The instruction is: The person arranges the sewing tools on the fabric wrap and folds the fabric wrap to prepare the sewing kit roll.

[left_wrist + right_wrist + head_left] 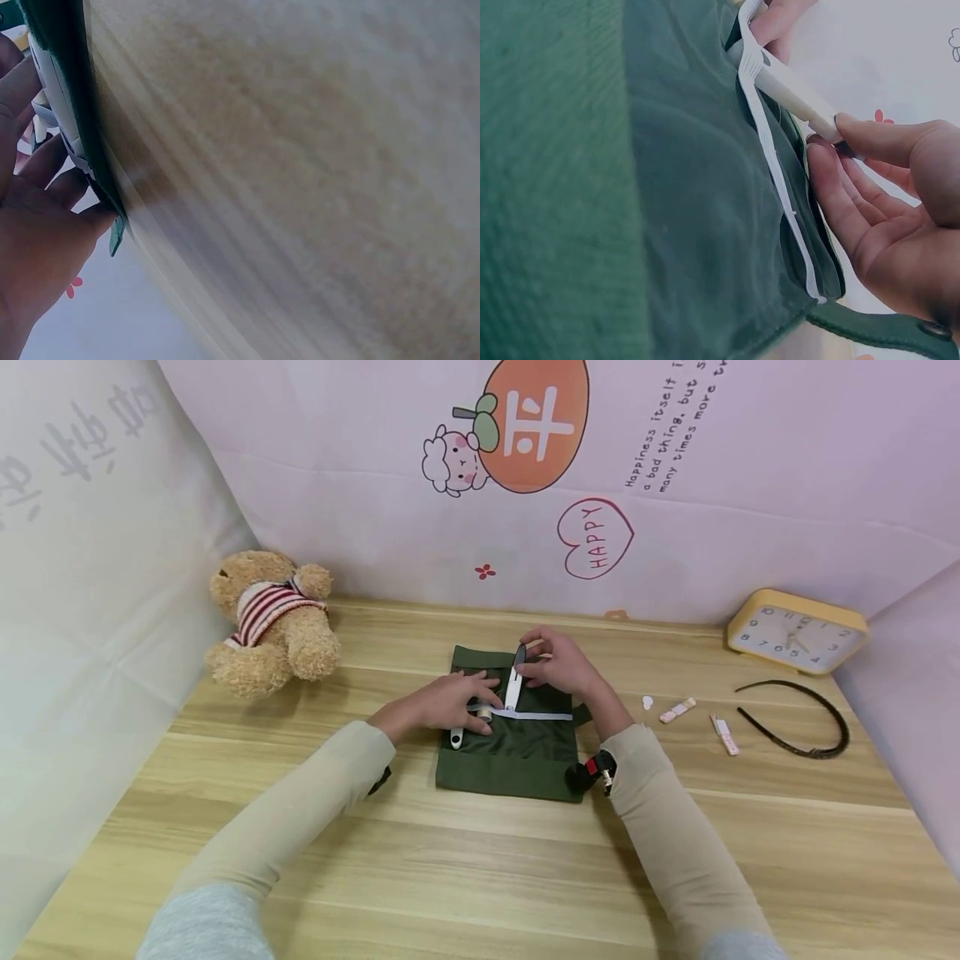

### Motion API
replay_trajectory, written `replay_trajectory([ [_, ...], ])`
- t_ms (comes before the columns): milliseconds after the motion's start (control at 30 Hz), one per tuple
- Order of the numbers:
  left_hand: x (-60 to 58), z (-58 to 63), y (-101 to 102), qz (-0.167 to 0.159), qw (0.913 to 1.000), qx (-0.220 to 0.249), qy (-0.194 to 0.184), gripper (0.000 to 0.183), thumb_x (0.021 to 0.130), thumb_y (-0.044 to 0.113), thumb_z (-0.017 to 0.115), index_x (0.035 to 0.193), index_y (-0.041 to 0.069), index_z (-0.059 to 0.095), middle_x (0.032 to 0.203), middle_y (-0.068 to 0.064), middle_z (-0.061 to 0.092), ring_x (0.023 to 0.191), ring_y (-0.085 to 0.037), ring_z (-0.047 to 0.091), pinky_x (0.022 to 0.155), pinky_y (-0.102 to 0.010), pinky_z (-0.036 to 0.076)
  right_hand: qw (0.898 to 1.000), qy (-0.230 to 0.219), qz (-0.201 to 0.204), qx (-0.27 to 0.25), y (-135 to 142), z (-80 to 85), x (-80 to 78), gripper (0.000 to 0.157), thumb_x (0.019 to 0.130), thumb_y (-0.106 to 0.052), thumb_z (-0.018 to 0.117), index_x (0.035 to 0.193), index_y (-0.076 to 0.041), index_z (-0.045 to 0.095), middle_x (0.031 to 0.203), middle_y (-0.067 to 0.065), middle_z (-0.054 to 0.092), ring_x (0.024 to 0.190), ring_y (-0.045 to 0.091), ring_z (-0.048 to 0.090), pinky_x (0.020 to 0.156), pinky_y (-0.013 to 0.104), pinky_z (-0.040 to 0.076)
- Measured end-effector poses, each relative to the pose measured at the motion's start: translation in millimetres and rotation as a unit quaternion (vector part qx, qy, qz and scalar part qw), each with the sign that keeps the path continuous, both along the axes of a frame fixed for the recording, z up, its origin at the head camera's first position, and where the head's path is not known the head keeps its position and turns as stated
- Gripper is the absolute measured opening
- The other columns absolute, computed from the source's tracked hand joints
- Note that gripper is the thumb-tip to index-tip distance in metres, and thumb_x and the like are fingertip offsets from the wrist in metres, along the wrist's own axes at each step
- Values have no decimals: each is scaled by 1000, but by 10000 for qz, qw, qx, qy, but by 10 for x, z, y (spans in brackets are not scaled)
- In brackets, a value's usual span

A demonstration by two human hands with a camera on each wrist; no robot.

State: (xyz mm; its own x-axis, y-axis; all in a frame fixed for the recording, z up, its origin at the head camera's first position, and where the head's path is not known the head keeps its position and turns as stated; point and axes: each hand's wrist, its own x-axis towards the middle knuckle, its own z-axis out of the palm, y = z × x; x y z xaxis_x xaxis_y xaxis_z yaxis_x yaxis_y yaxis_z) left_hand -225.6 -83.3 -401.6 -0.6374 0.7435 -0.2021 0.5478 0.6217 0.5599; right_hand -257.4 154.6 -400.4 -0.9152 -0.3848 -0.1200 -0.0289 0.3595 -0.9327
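Observation:
A dark green fabric case (510, 777) lies unfolded on the table, with a white elastic band (551, 717) across its middle. My right hand (558, 664) pinches a slim white tool (513, 689) by its dark grey end. The tool's other end is tucked behind the band, as the right wrist view shows. On the left part of the case rests my left hand (453, 700), its fingers spread by the band. Under that hand are a small pale roll (484, 713) and a second white tool (456, 739), both partly covered.
A teddy bear (288, 631) lies at the back left. To the right are two hair clips (678, 710), a small white piece (647, 702), a black headband (836, 714) and a yellow clock (798, 631). A printed cloth (375, 527) hangs behind the table.

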Motion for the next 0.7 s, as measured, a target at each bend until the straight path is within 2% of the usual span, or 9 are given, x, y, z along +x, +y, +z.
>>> replay_trajectory([
  [400,-8,-15,6,-11,9999,-46,106,45,93,30,76,134,13,68,160,-11,37,153,-32,18,122,-57,11,9973,143,429,573,-6,-14,21,49,97,-3,67,141,5,48,117,27,60,93,39,67,77,45,61],
  [700,0,-14,-6,-62,9997,-142,169,48,95,32,75,138,14,66,161,-10,36,153,-31,18,122,-56,13,9945,129,553,880,-5,-38,37,48,98,-4,67,142,5,48,119,27,59,89,35,68,77,42,61],
])
